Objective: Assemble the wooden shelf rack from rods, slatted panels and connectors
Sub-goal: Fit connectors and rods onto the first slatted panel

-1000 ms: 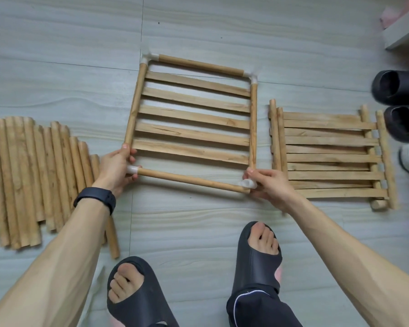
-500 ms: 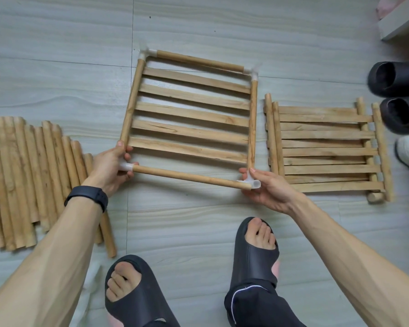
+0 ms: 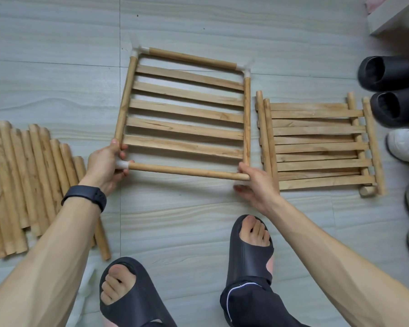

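Worn items, head view:
- left hand [image 3: 104, 166] and right hand [image 3: 257, 185]: bare, as are both forearms.
- Left wrist: black smart band [image 3: 84, 197], smooth strap.
- Feet: black moulded open-toe slides, left [image 3: 130, 300] and right [image 3: 250, 253].
- Right leg: black trouser cuff [image 3: 250, 305] with thin white piping [image 3: 229, 296].

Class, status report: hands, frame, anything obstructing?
Left hand grips white plastic corner connector. Right hand at bare end of near round wooden rod, grip unclear. Stacked slatted wooden panels alongside, apart.

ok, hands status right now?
Left hand: grips the near-left connector.
Right hand: around the near rod at its bare right end; grip cannot be told.
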